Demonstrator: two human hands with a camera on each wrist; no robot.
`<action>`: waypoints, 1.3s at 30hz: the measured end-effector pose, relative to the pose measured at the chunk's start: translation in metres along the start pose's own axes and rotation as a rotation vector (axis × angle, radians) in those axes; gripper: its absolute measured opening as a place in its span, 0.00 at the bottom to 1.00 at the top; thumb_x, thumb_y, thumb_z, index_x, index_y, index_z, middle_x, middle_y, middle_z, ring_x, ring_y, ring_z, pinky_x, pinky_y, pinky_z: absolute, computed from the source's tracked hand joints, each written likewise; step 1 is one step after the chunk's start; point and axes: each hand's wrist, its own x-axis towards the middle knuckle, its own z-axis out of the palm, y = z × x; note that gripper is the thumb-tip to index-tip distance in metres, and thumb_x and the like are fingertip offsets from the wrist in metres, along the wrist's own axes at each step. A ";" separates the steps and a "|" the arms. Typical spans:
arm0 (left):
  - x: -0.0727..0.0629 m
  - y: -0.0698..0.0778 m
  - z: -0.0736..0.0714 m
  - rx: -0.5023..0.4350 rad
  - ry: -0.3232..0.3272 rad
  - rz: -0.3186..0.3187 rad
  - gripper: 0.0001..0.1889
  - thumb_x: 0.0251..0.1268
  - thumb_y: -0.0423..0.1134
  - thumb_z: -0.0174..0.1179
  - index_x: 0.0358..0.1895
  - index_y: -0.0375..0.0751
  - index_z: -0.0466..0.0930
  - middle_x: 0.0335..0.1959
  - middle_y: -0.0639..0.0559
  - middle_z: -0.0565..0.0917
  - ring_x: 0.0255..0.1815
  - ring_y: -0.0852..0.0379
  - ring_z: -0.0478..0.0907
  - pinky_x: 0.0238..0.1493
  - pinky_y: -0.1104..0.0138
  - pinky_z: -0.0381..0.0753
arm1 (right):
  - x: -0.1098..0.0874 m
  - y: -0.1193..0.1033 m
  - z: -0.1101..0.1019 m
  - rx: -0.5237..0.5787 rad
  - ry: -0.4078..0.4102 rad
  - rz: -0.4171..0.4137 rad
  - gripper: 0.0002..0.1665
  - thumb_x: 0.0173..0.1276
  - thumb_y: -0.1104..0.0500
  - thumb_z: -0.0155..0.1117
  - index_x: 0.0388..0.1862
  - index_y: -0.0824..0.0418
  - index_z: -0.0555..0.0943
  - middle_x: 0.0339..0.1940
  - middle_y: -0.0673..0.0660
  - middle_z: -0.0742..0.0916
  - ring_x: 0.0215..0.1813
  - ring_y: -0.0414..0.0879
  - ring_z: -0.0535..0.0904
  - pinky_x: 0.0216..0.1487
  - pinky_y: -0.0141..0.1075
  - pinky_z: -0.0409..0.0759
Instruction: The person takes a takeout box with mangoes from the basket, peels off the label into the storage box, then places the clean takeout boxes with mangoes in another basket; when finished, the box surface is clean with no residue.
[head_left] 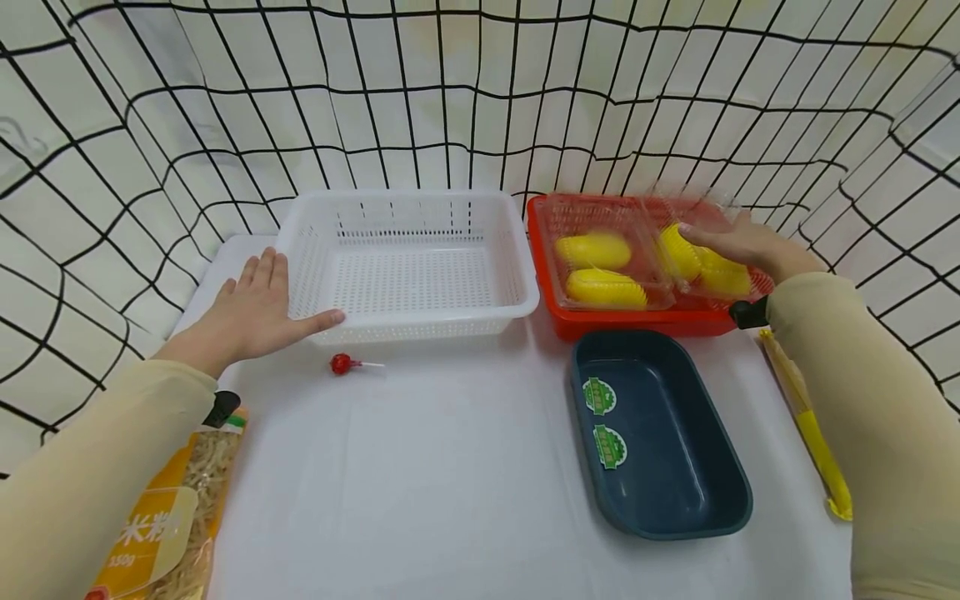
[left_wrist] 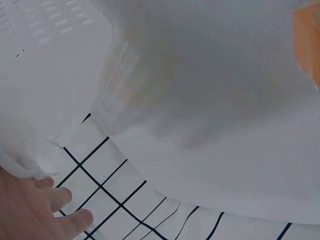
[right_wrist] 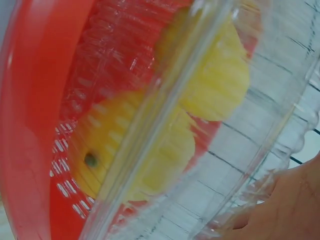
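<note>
My left hand (head_left: pixel 251 315) lies with straight fingers at the left end of a white perforated basket (head_left: pixel 408 327), its thumb over the near left rim. In the left wrist view, the fingers (left_wrist: pixel 62 200) show beside the basket's edge. At the right, my right hand (head_left: pixel 738 246) grips a clear plastic box (right_wrist: pixel 270 130) by its far right side; some fingers are hidden by the plastic. Inside are two yellow fruits (right_wrist: pixel 135 145), one with a dark stem spot. A second clear box with yellow fruits (head_left: pixel 606 287) sits beside it in a red basket (head_left: pixel 558 312).
An empty dark blue tray (head_left: pixel 667 442) with green stickers stands in front of the red basket. A red lollipop (head_left: pixel 341 363) lies near the white basket. A noodle bag (head_left: pixel 180 508) is front left, a long yellow packet (head_left: pixel 817 442) right. Black wire mesh (head_left: pixel 480 100) surrounds the table.
</note>
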 end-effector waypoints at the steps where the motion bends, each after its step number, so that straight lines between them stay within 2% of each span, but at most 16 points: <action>1: 0.000 0.000 0.000 0.000 0.000 0.000 0.70 0.62 0.81 0.45 0.76 0.18 0.23 0.79 0.19 0.29 0.79 0.18 0.34 0.74 0.26 0.42 | 0.000 0.000 0.000 -0.007 0.001 0.002 0.77 0.64 0.15 0.35 0.74 0.72 0.14 0.77 0.84 0.35 0.77 0.84 0.39 0.74 0.76 0.44; 13: 0.006 0.004 0.000 -0.003 -0.005 0.000 0.71 0.62 0.82 0.44 0.76 0.18 0.23 0.79 0.19 0.28 0.80 0.19 0.32 0.74 0.26 0.42 | -0.004 0.004 -0.002 -0.009 0.012 0.009 0.79 0.62 0.13 0.37 0.76 0.73 0.17 0.77 0.85 0.39 0.76 0.84 0.41 0.73 0.77 0.47; 20: 0.008 0.004 -0.001 -0.012 -0.009 0.005 0.71 0.62 0.81 0.45 0.76 0.18 0.23 0.79 0.19 0.28 0.80 0.19 0.32 0.74 0.26 0.42 | -0.007 0.003 -0.003 0.024 0.004 0.013 0.80 0.60 0.12 0.37 0.75 0.70 0.14 0.78 0.82 0.35 0.77 0.83 0.37 0.73 0.78 0.45; 29: 0.008 -0.004 -0.004 -0.046 -0.040 -0.002 0.70 0.63 0.80 0.45 0.76 0.17 0.22 0.78 0.19 0.26 0.80 0.19 0.29 0.74 0.26 0.39 | -0.007 -0.008 -0.003 0.015 0.029 -0.020 0.76 0.65 0.16 0.38 0.75 0.69 0.14 0.78 0.82 0.35 0.78 0.82 0.37 0.74 0.77 0.45; 35: 0.008 -0.005 0.000 -0.063 -0.071 0.002 0.68 0.66 0.77 0.46 0.76 0.16 0.24 0.78 0.18 0.28 0.79 0.19 0.29 0.75 0.27 0.38 | -0.010 -0.011 -0.003 -0.014 0.042 -0.039 0.75 0.66 0.17 0.38 0.75 0.69 0.14 0.79 0.81 0.36 0.78 0.82 0.38 0.73 0.77 0.46; 39: 0.010 -0.004 0.000 -0.050 -0.088 0.004 0.65 0.70 0.75 0.43 0.75 0.15 0.25 0.78 0.17 0.28 0.79 0.18 0.30 0.75 0.27 0.39 | -0.013 -0.012 -0.002 -0.012 0.045 -0.056 0.75 0.66 0.17 0.39 0.76 0.67 0.14 0.79 0.81 0.35 0.79 0.82 0.37 0.73 0.77 0.44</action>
